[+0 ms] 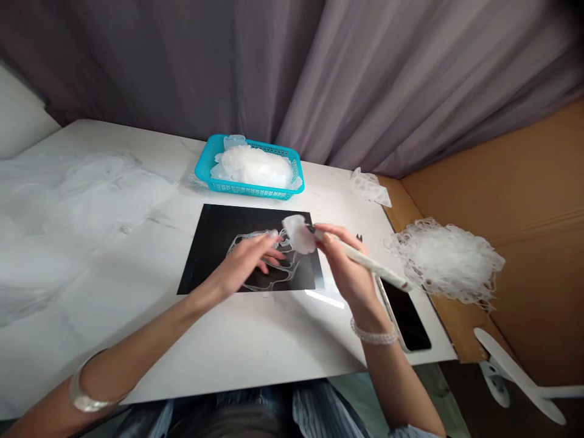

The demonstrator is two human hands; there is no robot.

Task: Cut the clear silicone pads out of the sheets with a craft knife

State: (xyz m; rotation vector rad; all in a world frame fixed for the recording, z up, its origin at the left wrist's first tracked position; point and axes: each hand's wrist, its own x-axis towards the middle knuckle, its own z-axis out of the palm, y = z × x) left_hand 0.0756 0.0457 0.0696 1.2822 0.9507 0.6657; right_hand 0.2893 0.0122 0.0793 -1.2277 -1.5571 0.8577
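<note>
My right hand (349,261) is closed around a white pen-shaped tool (365,258) with a dark tip; its exact kind is unclear. At that tip is a thin, translucent white piece (298,234), slightly blurred; whether the tool or my fingers carry it I cannot tell. Over a black mat (201,243), my left hand (249,258) reaches in with its fingers apart. Beneath it lies a clear sheet remnant with cut-out outlines (271,285), partly hidden by the hand.
Behind the mat stands a blue basket (205,170) heaped with translucent pieces (255,165). Clear plastic sheets (82,213) cover the left side. A phone (408,319) lies at right, beside a tangled pile of white scraps (451,258) on cardboard. More scraps (371,187) lie at back right.
</note>
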